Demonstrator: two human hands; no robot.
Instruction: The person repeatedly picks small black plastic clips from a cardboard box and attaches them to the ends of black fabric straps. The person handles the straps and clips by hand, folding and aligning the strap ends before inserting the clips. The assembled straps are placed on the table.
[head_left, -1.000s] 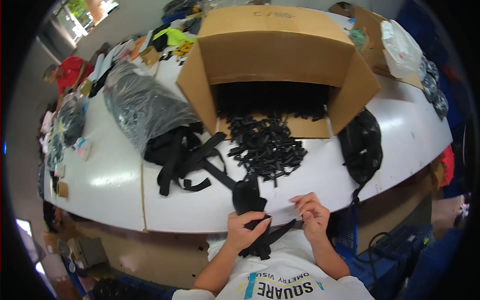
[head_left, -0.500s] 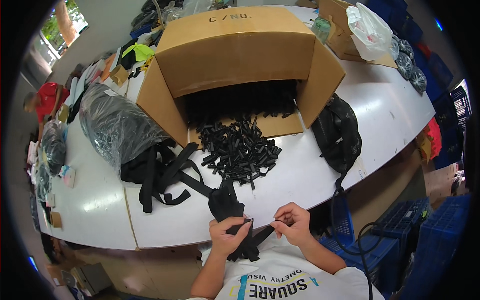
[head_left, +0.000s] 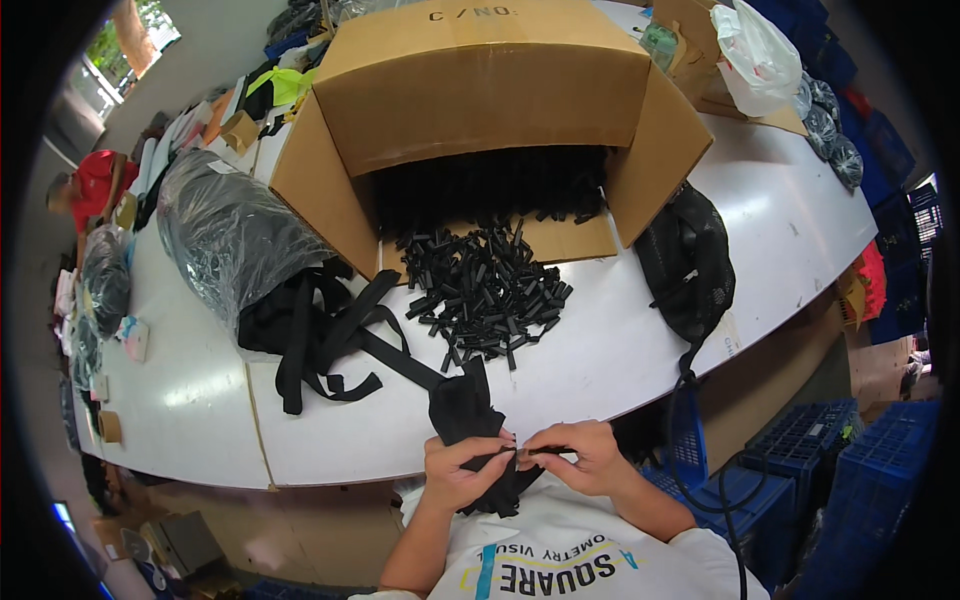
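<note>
My left hand (head_left: 463, 472) pinches a black fabric strap (head_left: 467, 412) near the table's front edge, thumb and forefinger closed on it. The strap drapes over the edge and hangs below this hand. Close beside it, my right hand (head_left: 583, 457) is also closed, pinching a thin black piece (head_left: 550, 450) whose kind is too small to make out. The fingertips of both hands almost meet. Beyond the hands lies a heap of small black plastic pieces (head_left: 490, 290), spilling from an open cardboard box (head_left: 490, 100). More black straps (head_left: 320, 340) lie tangled to the left.
A clear plastic bag of black material (head_left: 230, 240) sits left of the box. On its right lies a black mesh bag (head_left: 688, 265) with a cord hanging off the table (head_left: 380, 450). Blue crates (head_left: 800, 440) stand at the lower right. A person in red (head_left: 100, 185) is at far left.
My right hand has moved left, bringing its fingertips up to those of my left hand. The left hand keeps its pinch on the strap. The whole view has shifted slightly.
</note>
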